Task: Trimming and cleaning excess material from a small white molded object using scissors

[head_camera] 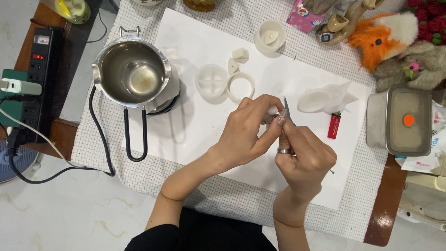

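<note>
My left hand [248, 132] pinches a small white piece [272, 110] between thumb and fingers over a white sheet [200, 130]. My right hand [304, 155], wearing a ring, grips a thin metal blade [286, 108] whose tip points up beside that white piece. Both hands meet near the sheet's middle. Most of the white piece is hidden by my fingers.
A steel melting pot [132, 72] with a black handle sits at left. A white round mould [212, 81], a ring [240, 87], a small cup [270, 37], a red lighter [334, 125] and a lidded metal box [403, 120] lie around. A power strip [35, 60] is far left.
</note>
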